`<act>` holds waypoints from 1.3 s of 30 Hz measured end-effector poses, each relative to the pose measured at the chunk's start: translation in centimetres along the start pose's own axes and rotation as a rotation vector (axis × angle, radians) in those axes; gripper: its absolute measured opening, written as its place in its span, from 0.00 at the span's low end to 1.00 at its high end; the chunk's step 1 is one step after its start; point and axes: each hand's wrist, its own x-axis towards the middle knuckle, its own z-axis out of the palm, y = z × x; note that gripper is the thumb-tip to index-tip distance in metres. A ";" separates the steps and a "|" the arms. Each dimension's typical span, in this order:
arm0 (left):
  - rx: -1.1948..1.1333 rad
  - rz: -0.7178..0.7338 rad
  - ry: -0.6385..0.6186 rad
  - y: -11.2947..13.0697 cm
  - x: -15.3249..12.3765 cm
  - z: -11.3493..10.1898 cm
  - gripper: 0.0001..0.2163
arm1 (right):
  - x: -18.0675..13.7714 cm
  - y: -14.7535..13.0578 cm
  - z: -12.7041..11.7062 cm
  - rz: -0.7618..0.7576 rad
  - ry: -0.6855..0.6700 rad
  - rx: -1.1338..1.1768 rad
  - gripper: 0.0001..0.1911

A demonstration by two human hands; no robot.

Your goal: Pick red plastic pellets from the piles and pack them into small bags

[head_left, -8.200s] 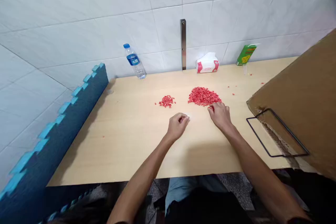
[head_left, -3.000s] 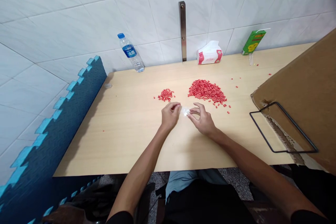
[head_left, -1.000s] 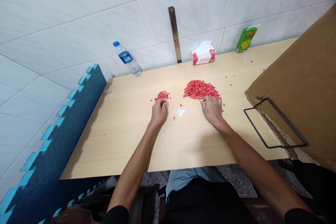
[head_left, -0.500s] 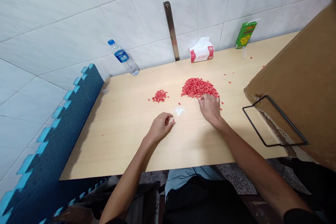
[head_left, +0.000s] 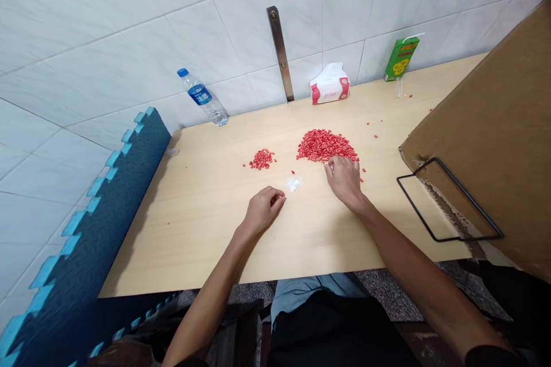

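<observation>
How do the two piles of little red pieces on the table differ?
The right pile is much larger and spreads wider; the left pile is small. The right hand is at the near edge of the right pile, while no hand is at the left pile. Both are loose, red and lie on the table.

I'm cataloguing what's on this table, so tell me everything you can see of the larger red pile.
The larger red pile is a low, wide heap of many small, short red pieces, perhaps plastic, jumbled at all angles. It lies directly on the table, right of the smaller red pile. The right hand is at its near edge; finger contact is unclear. A few loose pieces lie off its right end.
</observation>
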 end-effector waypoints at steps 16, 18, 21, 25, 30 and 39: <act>0.265 -0.081 0.407 -6.9 9.4 -2.9 0.12 | 0.1 0.0 0.1 -0.019 0.013 -0.032 0.08; 0.283 -0.076 0.408 -7.3 10.0 -3.0 0.13 | 0.2 0.0 0.1 -0.022 0.015 -0.035 0.08; 0.294 -0.066 0.394 -7.6 10.2 -2.9 0.13 | 0.2 0.0 0.1 -0.018 0.013 -0.038 0.08; 0.301 -0.021 0.391 -6.5 9.6 -2.6 0.11 | 0.3 -0.1 0.0 -0.012 -0.002 -0.035 0.08; 0.249 0.185 0.103 -2.8 8.6 -1.5 0.13 | 0.3 -0.2 0.0 -0.009 -0.013 -0.033 0.08; 0.346 0.271 -0.147 0.2 9.7 -0.8 0.13 | 0.3 -0.4 -0.3 -0.005 -0.020 -0.037 0.09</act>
